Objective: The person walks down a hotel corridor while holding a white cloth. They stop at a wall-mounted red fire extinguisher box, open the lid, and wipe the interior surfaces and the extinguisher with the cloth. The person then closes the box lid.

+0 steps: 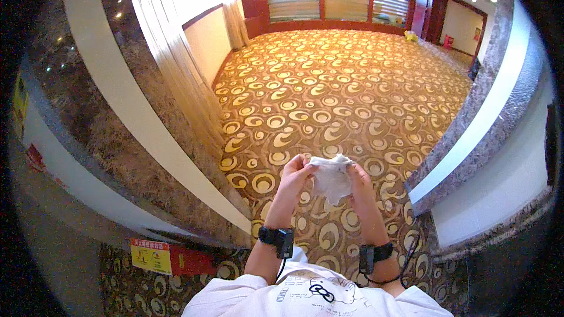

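Note:
A thin, crumpled white sheet (332, 179) hangs between my hands in front of my body. Its edges are uneven and it looks slightly see-through; whether it is cloth, tissue or a plastic bag I cannot tell. Its upper left corner is pinched by my left hand (298, 171), thumb on the near side. On the other side, my right hand (359, 177) grips the upper right edge, its fingers partly hidden behind the sheet. Both forearms reach forward from the lower edge, each wearing a black strap with a small device.
Patterned brown and gold carpet (329, 94) stretches ahead. Marble-clad walls (194, 158) flank me on both sides. Low on the left stands a red box with a yellow label (151, 256). A long curtain (176, 53) hangs at left; a yellow object (410, 36) lies far off.

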A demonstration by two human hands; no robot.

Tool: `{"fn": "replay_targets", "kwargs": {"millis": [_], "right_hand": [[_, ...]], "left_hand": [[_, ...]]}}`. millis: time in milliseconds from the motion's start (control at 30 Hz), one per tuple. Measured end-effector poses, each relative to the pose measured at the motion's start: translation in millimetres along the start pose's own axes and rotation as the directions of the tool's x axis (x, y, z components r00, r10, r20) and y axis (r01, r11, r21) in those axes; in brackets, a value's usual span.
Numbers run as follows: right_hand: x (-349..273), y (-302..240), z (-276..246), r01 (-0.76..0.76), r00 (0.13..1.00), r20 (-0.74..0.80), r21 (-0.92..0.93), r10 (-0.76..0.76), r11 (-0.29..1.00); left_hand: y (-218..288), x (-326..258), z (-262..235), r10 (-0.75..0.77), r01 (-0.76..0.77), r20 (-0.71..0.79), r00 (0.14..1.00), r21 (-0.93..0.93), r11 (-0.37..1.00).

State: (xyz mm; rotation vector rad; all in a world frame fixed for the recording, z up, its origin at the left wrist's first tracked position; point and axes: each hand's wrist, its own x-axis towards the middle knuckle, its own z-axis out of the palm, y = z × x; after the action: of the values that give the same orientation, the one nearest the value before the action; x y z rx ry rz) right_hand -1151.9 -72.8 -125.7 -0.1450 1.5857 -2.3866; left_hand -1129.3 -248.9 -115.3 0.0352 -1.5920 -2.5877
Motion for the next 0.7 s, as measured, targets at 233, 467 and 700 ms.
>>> {"fn": "replay_targets", "kwargs": {"millis": [233, 467, 700], "right_hand": [[94, 0, -54, 0.025, 0.998, -0.05, 0.006, -0.025, 1.0], [219, -23, -74, 0.067, 0.99, -0.117, -0.053, -0.073, 0.996], [368, -44, -70, 0.109, 0.989, -0.091, -0.117, -0.12, 0.987]], "left_hand": [[-28, 101, 20, -0.07, 0.071, 0.031, 0.997, -0.044, 0.996], [-40, 237, 20, -0.033, 0.033, 0.047, 0.998, 0.007, 0.999], [-18, 382, 6, 0.075, -0.07, 0.093, 0.993, -0.054, 0.996]]}}
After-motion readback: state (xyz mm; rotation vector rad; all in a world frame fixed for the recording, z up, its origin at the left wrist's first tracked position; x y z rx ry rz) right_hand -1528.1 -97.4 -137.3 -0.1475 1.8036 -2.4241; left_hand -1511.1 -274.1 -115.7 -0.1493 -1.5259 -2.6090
